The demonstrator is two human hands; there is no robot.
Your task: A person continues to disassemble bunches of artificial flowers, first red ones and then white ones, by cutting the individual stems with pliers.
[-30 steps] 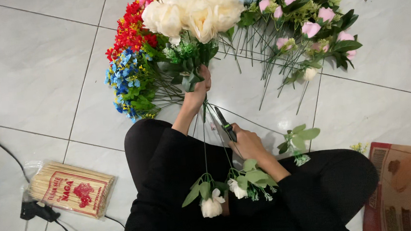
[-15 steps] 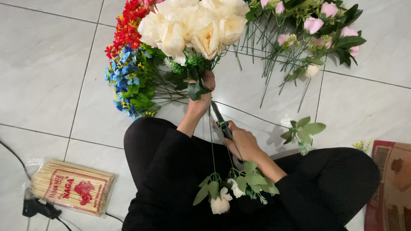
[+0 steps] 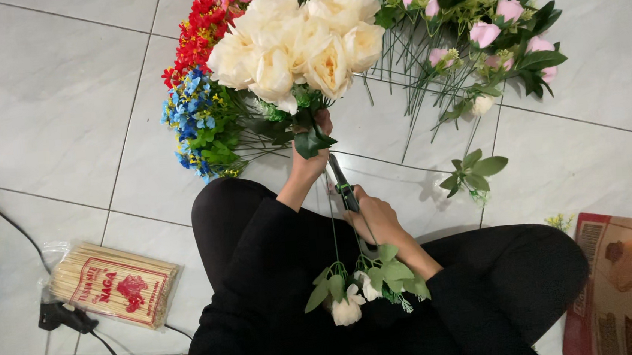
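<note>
Head view, looking down on a seated person in black: the left hand (image 3: 313, 159) is closed round the stems of a cream rose bunch (image 3: 296, 44), held upright above the knees; the right hand (image 3: 376, 218) grips cutters (image 3: 342, 185), blades at the stems just below the left hand; a cut sprig (image 3: 362, 286) lies on the lap; pink buds (image 3: 495, 20) and blue flowers (image 3: 195, 127) lie on the tiled floor (image 3: 46, 93); a packet of skewers (image 3: 114, 283) lies left.
</note>
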